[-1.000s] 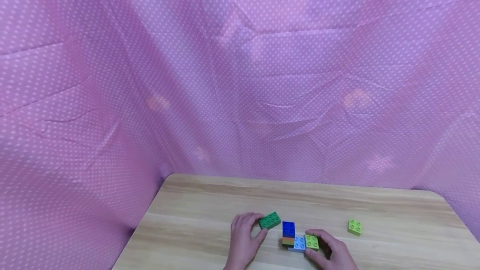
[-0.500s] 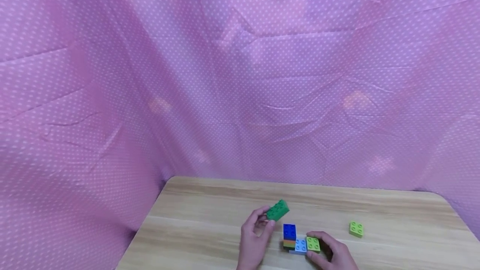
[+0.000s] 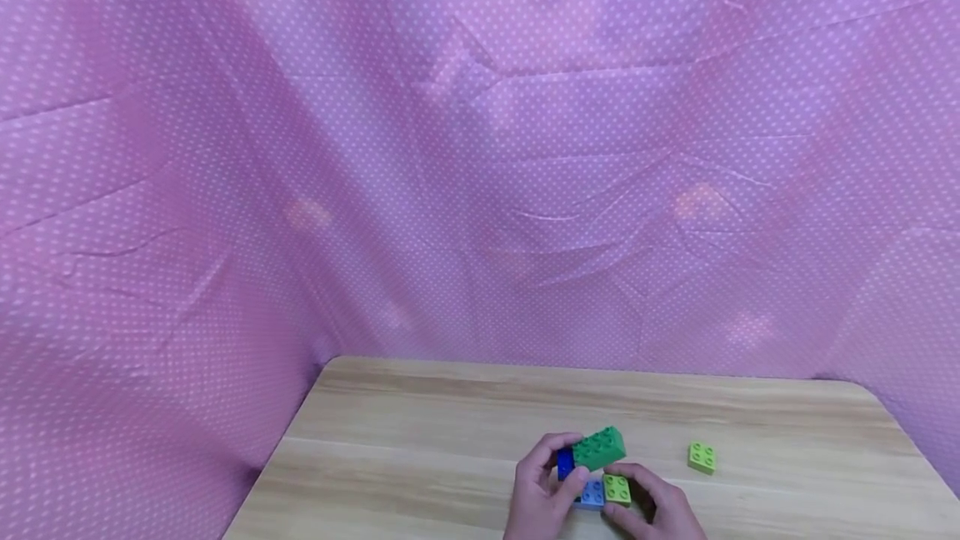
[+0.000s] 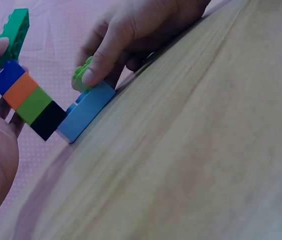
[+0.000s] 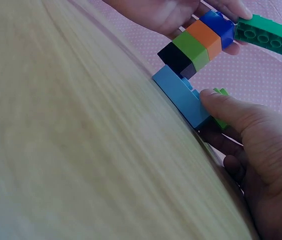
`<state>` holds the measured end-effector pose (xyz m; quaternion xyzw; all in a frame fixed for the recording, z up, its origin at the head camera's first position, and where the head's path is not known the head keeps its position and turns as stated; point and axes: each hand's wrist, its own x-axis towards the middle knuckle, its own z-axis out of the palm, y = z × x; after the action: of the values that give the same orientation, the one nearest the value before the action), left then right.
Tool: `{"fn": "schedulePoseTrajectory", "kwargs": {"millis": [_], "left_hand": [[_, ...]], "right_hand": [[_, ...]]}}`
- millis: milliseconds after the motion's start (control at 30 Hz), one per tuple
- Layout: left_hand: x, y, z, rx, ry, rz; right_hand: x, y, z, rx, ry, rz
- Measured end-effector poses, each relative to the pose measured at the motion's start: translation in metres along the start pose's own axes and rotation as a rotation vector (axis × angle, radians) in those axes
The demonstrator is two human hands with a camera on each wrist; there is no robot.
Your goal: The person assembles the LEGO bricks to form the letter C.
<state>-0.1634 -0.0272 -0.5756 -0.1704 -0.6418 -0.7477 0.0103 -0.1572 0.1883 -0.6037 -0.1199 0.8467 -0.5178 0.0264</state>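
Note:
My left hand (image 3: 538,490) pinches a dark green toy building brick (image 3: 600,448) between thumb and fingers. The brick is tilted, its near end close over the blue brick (image 4: 9,76) that tops a stack. Below the blue come an orange brick (image 4: 20,91), a lime brick (image 5: 190,47) and a black brick (image 4: 48,121). This stack rises from one end of a light blue brick (image 5: 180,97) on the table. At the other end sits a second lime brick (image 3: 617,488), which my right hand (image 3: 663,502) grips between thumb and fingers. My left fingers partly cover the stack in the head view.
A loose lime brick (image 3: 702,457) lies on the wooden table (image 3: 420,440) to the right of my right hand. Pink dotted cloth (image 3: 480,190) hangs behind the table and along its left side.
My left hand has lifted the dark green brick off to the left of the stack and carried it right, to the stack's top. The right hand keeps its grip on the lime brick.

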Motion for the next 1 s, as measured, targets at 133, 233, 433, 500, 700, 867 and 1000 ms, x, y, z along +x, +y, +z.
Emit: {"fn": "schedulePoseTrajectory", "kwargs": {"millis": [133,233,433,500,700,867,1000], "left_hand": [[0.0011,-0.0037,-0.0019,0.036,-0.017,0.034],[0.0020,-0.0052,-0.0031,0.046,-0.033,0.060],[0.0013,-0.0026,-0.0036,0.051,-0.033,0.068],[0.0010,-0.0013,-0.0038,0.046,-0.023,0.059],[0.0010,-0.0017,-0.0053,0.029,-0.022,0.050],[0.0012,-0.0046,-0.0071,0.034,-0.026,0.073],[0.0015,-0.0078,-0.0098,0.036,-0.039,0.094]], "right_hand": [[0.0013,-0.0028,-0.0017,0.002,-0.019,0.020],[0.0018,-0.0040,-0.0024,0.002,-0.028,0.030],[0.0012,-0.0049,-0.0013,0.002,-0.025,0.031],[0.0010,-0.0052,-0.0009,0.004,-0.027,0.029],[0.0015,-0.0059,0.0005,-0.002,0.008,-0.009],[0.0011,-0.0057,0.0002,-0.004,0.010,0.018],[0.0008,-0.0038,-0.0003,-0.014,0.005,0.030]]}}
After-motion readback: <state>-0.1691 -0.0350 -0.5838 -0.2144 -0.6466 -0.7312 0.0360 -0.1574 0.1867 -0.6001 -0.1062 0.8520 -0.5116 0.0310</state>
